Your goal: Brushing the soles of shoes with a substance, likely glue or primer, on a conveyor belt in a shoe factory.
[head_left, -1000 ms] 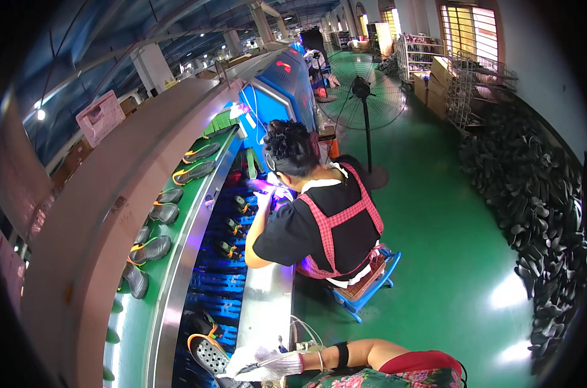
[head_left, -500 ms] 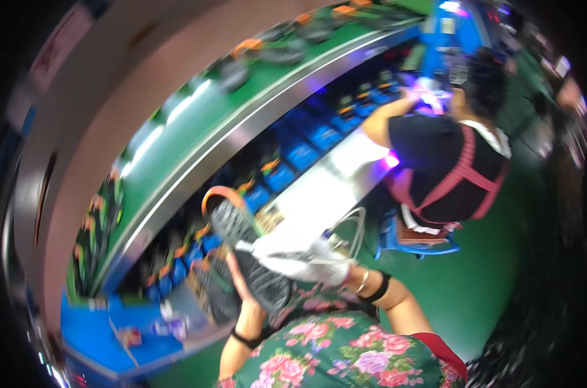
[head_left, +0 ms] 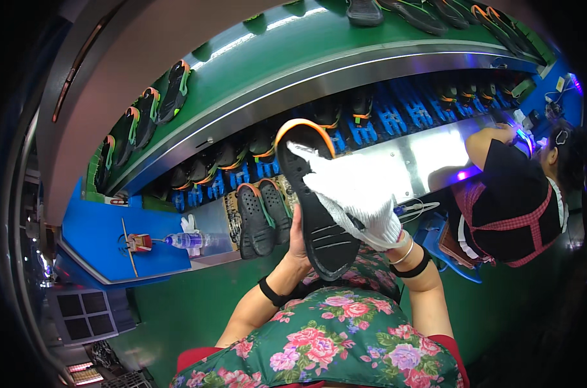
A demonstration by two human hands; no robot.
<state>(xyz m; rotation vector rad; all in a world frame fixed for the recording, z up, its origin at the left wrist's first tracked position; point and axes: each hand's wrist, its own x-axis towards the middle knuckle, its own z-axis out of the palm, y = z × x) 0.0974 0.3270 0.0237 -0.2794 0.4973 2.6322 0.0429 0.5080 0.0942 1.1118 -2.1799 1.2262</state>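
Observation:
A black clog point(head_left: 329, 236) with an orange heel strap stands tilted in front of my body, its long face toward me. My bare left hand point(head_left: 297, 244) is closed around its left edge, the fingers mostly hidden behind it. My right hand point(head_left: 355, 191) wears a white knit glove and is closed on the clog's upper part. One gloved finger lies along the dark surface below the strap. Glare washes out the other gloved fingers. Just left of the held clog, a pair of black clogs point(head_left: 257, 222) with orange and green edging leans on the metal bench.
Blue racks point(head_left: 364, 129) with several clogs line the bench's back, below a green conveyor point(head_left: 267, 61) carrying more. A blue table point(head_left: 106, 239) at left holds a small red box point(head_left: 140, 243) and a plastic bottle point(head_left: 184, 240). A co-worker point(head_left: 516, 194) sits close on my right.
My view has swung left, so the co-worker now appears farther right. The clog stays between both hands and now stands more upright in the picture. The motion blur is gone.

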